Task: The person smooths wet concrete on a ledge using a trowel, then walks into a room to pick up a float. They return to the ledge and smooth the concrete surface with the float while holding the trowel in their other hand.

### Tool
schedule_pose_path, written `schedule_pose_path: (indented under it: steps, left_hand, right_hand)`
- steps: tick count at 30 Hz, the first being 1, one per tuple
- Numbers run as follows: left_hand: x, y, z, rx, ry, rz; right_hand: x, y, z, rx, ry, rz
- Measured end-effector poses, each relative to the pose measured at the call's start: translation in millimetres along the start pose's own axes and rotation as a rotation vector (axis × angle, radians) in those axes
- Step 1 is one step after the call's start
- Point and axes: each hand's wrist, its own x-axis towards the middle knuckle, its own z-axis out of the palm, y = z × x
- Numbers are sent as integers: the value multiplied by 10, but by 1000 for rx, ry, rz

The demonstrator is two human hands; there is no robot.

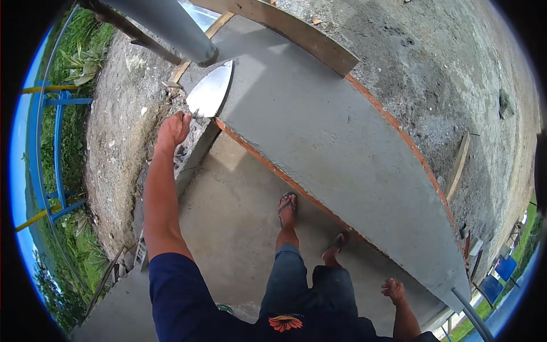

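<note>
My left hand is closed around the handle of a pointed masonry trowel. The wide, shiny blade lies over the near-left corner of a smooth grey concrete surface, its tip pointing away from me. Just beyond the tip, a round grey post rises from the concrete. Reddish-brown edging runs along the near side of the slab. At the lower right my right hand hangs free with loosely bent fingers, a little short of the slab's near edge.
I stand in sandals on a lower concrete floor. A wooden board borders the slab's far side, with rough gravelly ground beyond it. Blue metal railing stands at the left. A grey pipe rises at the lower right.
</note>
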Motion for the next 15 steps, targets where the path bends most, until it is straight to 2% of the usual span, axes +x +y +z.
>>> schedule_pose_path:
  steps: [2,4,6,7,8,9,10,11,14,15]
  left_hand:
    - [223,-105,40,-54,-6,14]
    - [252,68,-166,-137,-6,11]
    - [203,251,1,-226,-65,23]
    - [85,426,75,-279,-31,113]
    - [34,600,174,-188,-154,111]
    - [-115,763,332,-272,-150,206]
    - [-360,1098,176,-220,-305,212]
    - [-544,1244,300,-289,-296,340]
    - [-962,1531,188,-350,-430,365]
    - [-1090,1462,154,-377,-383,334]
  right_hand:
    - [-11,-149,11,-33,7,3]
    - [7,-259,4,-70,18,7]
    - [79,-315,28,-53,46,22]
    - [73,-290,53,-39,62,33]
    - [101,-312,108,-28,68,29]
    - [112,-327,175,-20,68,24]
    - [154,-379,244,-15,66,9]
    - [161,-466,347,-30,32,-13]
    - [163,-656,515,-39,-24,-104]
    - [104,-750,526,-20,-33,-142]
